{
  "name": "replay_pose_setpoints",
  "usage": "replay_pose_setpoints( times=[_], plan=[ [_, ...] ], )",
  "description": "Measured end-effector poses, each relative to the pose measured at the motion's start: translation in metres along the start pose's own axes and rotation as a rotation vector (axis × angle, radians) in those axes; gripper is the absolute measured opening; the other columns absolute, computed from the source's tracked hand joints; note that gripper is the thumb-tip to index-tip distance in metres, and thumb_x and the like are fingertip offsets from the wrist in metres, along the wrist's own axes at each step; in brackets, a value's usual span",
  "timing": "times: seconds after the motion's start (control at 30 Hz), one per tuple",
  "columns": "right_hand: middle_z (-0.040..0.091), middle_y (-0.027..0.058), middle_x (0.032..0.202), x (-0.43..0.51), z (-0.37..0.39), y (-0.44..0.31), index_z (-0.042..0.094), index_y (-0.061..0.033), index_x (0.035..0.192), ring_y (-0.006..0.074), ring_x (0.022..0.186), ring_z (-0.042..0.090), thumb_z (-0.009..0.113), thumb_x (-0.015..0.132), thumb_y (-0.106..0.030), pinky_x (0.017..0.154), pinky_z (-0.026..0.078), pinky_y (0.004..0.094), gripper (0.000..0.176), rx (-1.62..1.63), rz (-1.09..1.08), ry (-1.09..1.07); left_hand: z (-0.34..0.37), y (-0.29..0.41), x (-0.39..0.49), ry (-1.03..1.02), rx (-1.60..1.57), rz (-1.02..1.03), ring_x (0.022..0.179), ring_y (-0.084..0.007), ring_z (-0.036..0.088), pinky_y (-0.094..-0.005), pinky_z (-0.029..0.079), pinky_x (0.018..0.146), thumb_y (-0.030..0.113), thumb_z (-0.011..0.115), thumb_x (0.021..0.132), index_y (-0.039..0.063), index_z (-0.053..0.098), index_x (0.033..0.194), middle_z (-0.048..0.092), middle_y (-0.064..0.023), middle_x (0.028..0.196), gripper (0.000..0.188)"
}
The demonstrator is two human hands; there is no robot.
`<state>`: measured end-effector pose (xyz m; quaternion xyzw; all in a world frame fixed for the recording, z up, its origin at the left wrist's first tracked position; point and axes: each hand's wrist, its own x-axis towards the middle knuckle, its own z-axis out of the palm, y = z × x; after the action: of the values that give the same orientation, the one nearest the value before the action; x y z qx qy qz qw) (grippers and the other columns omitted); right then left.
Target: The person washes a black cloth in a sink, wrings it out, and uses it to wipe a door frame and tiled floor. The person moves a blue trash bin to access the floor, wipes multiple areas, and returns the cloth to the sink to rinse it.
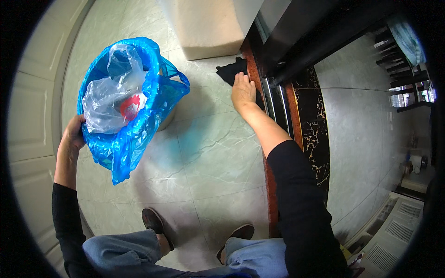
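At the left, a waste bin (pixel 169 120) is lined with a blue plastic bag (pixel 139 137) folded over its rim. My left hand (pixel 74 130) grips the rim through the bag, thumb over the edge. Inside lies a crumpled clear plastic bag (pixel 104 100) with a red and white printed piece (pixel 130 107) showing near it. The bin appears tilted. On the right, my right hand (pixel 244 91) lies palm down on a black cloth (pixel 232 72) on the floor beside the reddish door sill. Its fingers are stretched forward and close together; the thumb is hidden.
A cream block-shaped object (pixel 212 38) stands ahead on the tiled floor (pixel 208 149). White panelled doors (pixel 31 114) line the left. Along the right run a reddish stone sill (pixel 272 194), metal door tracks (pixel 278 104) and a dark door frame (pixel 306 38). My shoes (pixel 153 220) are below.
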<state>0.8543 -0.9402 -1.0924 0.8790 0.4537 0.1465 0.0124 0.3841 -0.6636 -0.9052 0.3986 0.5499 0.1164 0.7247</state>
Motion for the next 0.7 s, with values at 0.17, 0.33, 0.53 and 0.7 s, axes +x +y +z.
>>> replay_pose_setpoints(
  times=[0.17, 0.33, 0.53, 0.7],
  plan=[
    [0.057, 0.0142, 0.117, -0.026, -0.023, -0.003, 0.067, 0.0078, 0.11, 0.0274, 0.111, 0.05, 0.058, 0.086, -0.006, 0.091, 0.045, 0.0346, 0.029, -0.058, -0.046, -0.133, 0.004, 0.005, -0.02, 0.041, 0.173, 0.072, 0.108, -0.0279, 0.065, -0.0447, 0.054, 0.094, 0.026, 0.063, 0.088, 0.0, 0.054, 0.133, 0.064, -0.0176, 0.125, 0.052],
    [0.048, 0.021, 0.138, -0.08, -0.042, -0.001, 0.052, 0.0142, 0.131, 0.0298, 0.12, 0.047, 0.061, 0.089, -0.015, 0.098, 0.043, 0.0347, 0.052, -0.007, -0.115, -0.297, 0.042, 0.029, -0.068, 0.52, 0.83, 0.651, 0.14, -0.0341, 0.042, -0.0458, 0.052, 0.099, 0.056, 0.069, 0.079, 0.014, 0.035, 0.155, 0.039, -0.0187, 0.155, 0.092],
    [0.034, 0.0229, 0.155, -0.029, -0.032, 0.003, 0.037, 0.0096, 0.146, 0.032, 0.137, 0.036, 0.052, 0.1, -0.04, 0.109, 0.034, 0.0394, 0.07, 0.207, 0.001, -0.197, 0.177, 0.038, -0.15, 0.487, 1.446, 1.099, 0.125, -0.0348, 0.053, -0.0489, 0.055, 0.094, 0.023, 0.07, 0.086, 0.018, 0.05, 0.145, 0.039, -0.0169, 0.154, 0.063],
    [0.04, 0.0258, 0.149, -0.013, -0.021, -0.001, 0.043, 0.0107, 0.139, 0.036, 0.133, 0.041, 0.056, 0.097, -0.024, 0.106, 0.039, 0.0414, 0.056, 0.219, 0.037, -0.218, 0.301, -0.039, -0.185, -0.6, 1.3, 0.967, 0.122, -0.0438, 0.051, -0.0519, 0.045, 0.103, 0.001, 0.061, 0.079, -0.001, 0.048, 0.139, 0.046, -0.0279, 0.138, 0.061]
  ],
)
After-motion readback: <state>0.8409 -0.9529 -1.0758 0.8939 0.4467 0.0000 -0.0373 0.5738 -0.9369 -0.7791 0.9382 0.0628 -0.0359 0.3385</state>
